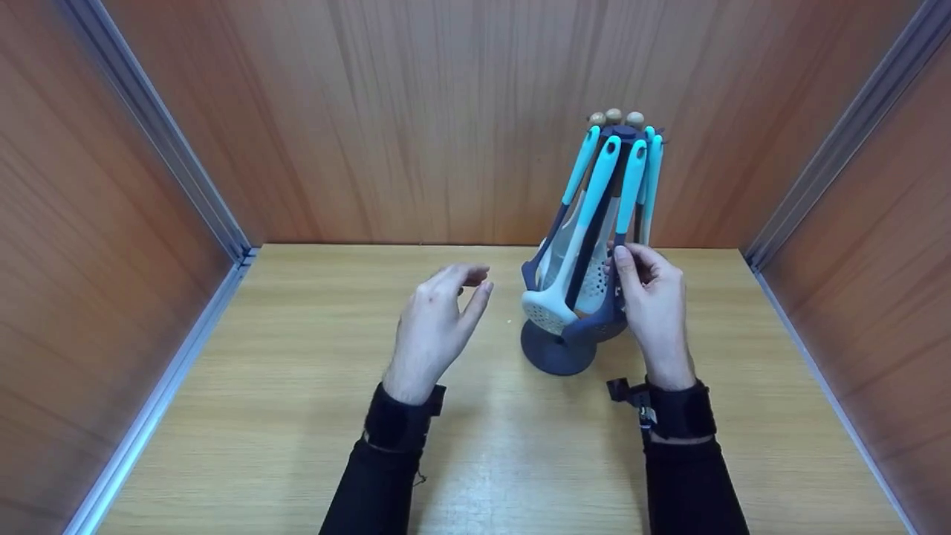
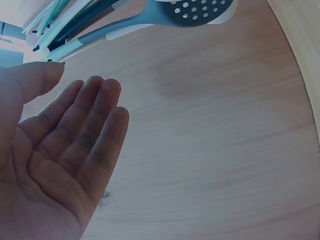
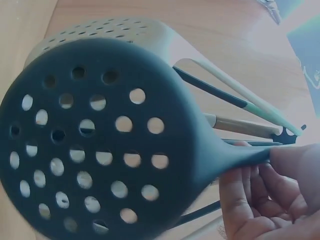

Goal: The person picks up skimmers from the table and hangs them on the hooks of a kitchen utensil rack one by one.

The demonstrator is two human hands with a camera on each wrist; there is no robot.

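Note:
A dark blue skimmer [image 1: 596, 325] with a turquoise handle hangs on the front right of a utensil stand [image 1: 557, 355]. My right hand [image 1: 655, 297] pinches its dark neck between thumb and fingers. The right wrist view shows the round perforated head of the skimmer [image 3: 95, 145] up close, with the right hand [image 3: 265, 197] at the neck. My left hand [image 1: 438, 319] is raised over the table left of the stand, apart from every utensil. Its fingers are loosely extended, and the palm of the left hand [image 2: 55, 155] holds nothing.
Beside the skimmer hangs a pale perforated utensil [image 1: 548, 308] with a turquoise handle. Several more utensils surround the stand, some with wooden handle ends [image 1: 614, 117]. Wood-grain panels [image 1: 416, 126] with metal corner strips [image 1: 178, 156] enclose the table [image 1: 334, 327] at the back and sides.

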